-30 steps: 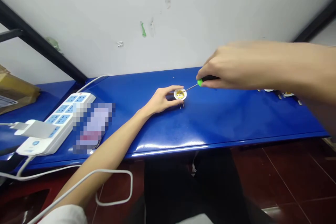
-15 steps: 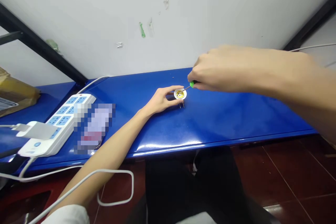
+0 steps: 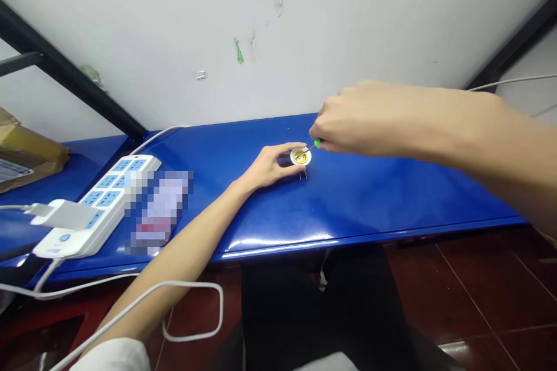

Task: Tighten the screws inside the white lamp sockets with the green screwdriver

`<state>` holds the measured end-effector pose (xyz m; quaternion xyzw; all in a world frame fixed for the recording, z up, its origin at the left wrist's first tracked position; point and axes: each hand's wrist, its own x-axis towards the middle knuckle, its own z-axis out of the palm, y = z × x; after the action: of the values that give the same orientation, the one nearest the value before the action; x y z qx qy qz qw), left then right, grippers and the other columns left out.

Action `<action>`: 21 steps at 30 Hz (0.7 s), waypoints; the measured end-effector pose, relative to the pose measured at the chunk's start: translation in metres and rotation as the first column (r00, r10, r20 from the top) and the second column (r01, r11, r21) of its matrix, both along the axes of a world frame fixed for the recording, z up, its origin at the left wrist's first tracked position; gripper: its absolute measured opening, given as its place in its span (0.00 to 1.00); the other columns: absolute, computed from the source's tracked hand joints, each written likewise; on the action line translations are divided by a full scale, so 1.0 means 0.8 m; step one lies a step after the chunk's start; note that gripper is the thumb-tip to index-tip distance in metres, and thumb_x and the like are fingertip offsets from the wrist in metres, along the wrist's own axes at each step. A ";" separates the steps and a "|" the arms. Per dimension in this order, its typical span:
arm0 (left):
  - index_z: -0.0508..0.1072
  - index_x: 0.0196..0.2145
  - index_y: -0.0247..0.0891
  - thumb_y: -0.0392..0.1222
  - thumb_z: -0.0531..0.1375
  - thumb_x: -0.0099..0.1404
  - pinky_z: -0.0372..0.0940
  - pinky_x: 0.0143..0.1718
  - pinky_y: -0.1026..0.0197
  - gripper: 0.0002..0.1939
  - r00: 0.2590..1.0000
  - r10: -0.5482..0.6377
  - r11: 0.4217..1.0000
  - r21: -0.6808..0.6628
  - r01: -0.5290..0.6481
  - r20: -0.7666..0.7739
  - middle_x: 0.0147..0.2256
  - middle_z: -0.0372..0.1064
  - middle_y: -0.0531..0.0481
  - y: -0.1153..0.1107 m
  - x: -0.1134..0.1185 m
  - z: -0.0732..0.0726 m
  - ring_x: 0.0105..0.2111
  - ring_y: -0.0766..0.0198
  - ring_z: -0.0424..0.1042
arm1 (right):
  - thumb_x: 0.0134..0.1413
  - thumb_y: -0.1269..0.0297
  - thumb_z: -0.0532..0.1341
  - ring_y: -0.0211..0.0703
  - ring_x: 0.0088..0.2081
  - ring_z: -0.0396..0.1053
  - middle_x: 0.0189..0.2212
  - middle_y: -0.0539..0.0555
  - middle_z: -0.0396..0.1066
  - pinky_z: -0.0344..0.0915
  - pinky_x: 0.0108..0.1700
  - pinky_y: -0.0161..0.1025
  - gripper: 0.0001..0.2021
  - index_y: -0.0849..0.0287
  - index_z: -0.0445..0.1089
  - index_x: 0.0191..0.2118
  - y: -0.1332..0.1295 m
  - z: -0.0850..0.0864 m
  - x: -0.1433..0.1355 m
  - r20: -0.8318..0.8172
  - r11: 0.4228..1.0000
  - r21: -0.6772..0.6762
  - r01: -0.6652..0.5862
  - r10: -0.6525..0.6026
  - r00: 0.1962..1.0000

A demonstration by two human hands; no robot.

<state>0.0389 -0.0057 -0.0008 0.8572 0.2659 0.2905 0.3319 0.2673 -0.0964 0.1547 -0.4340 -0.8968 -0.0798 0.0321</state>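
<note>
A small round white lamp socket (image 3: 307, 160) with a yellowish inside rests on the blue table (image 3: 369, 197). Two metal pins stick out from it toward the table's front edge. My left hand (image 3: 272, 167) grips it from the left, thumb on the near side and fingers on the far side. A screwdriver (image 3: 317, 143) with a green handle end slants down to the left, its thin shaft reaching into the socket's opening. My right hand (image 3: 343, 122) is closed around the handle; most of the handle is hidden. Where exactly the tip sits cannot be made out.
On the left lies a white power strip (image 3: 114, 213) with a charger (image 3: 63, 214) plugged in. Beside it is a blurred-out phone (image 3: 161, 208). A taped cardboard box (image 3: 30, 153) sits far left. A white cable (image 3: 187, 283) loops over my left forearm. A wall rises behind.
Both hands keep their hold on the socket and screwdriver. My right hand has turned slightly at the wrist. The whole view has shifted a little.
</note>
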 end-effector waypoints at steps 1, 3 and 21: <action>0.79 0.60 0.40 0.56 0.71 0.63 0.75 0.62 0.52 0.31 1.000 0.003 1.000 -0.001 -0.003 -0.004 0.54 0.82 0.44 0.000 0.000 0.000 0.53 0.52 0.82 | 0.56 0.67 0.65 0.35 0.19 0.55 0.15 0.51 0.60 0.48 0.31 0.43 0.18 0.57 0.63 0.17 0.001 -0.001 0.000 0.100 1.000 0.021 -0.014 0.012 0.995; 0.79 0.60 0.40 0.56 0.71 0.62 0.75 0.61 0.52 0.31 1.000 0.006 1.000 -0.004 -0.007 -0.009 0.53 0.82 0.44 0.000 0.000 0.001 0.52 0.52 0.83 | 0.55 0.69 0.65 0.35 0.18 0.55 0.15 0.51 0.62 0.47 0.30 0.42 0.15 0.57 0.66 0.19 0.000 -0.001 -0.001 0.230 0.998 0.059 -0.017 0.004 0.973; 0.83 0.54 0.37 0.54 0.72 0.62 0.76 0.59 0.49 0.27 1.000 0.021 0.999 -0.025 -0.021 0.001 0.49 0.84 0.44 -0.001 0.002 0.002 0.50 0.49 0.83 | 0.52 0.80 0.60 0.41 0.27 0.71 0.24 0.52 0.73 0.55 0.30 0.40 0.09 0.60 0.76 0.31 -0.026 0.045 -0.052 0.507 1.000 0.025 0.010 -0.022 0.862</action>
<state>0.0407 -0.0066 0.0006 0.8499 0.2782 0.2911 0.3398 0.2258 -0.1174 0.1903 -0.4048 -0.8692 -0.2011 -0.2006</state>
